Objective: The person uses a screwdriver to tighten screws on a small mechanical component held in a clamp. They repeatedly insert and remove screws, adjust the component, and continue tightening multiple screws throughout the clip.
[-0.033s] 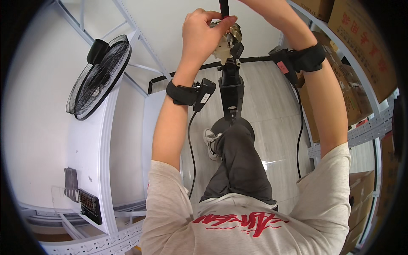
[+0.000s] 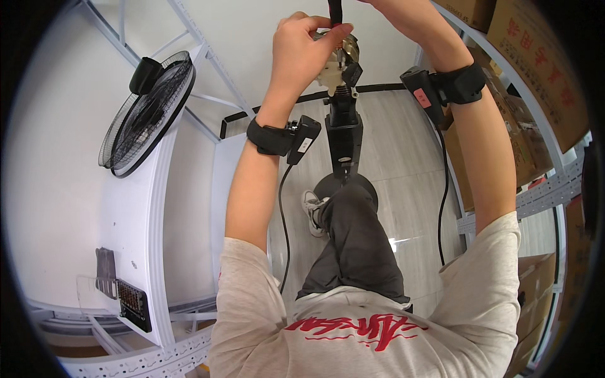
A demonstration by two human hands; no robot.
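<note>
Because the upper edge crops out my right hand, I cannot tell its grip; my left hand (image 2: 304, 45) pinches a cut-off screwdriver (image 2: 336, 14), partly hiding the motor (image 2: 351, 48).

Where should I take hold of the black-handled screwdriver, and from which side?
Probably best by its black handle, coming from the person's right. It stands nearly upright, and the left hand already pinches it lower down from the left, leaving the other side freer. I'd avoid the slim metal shaft, which points down at the pale housing.
</note>
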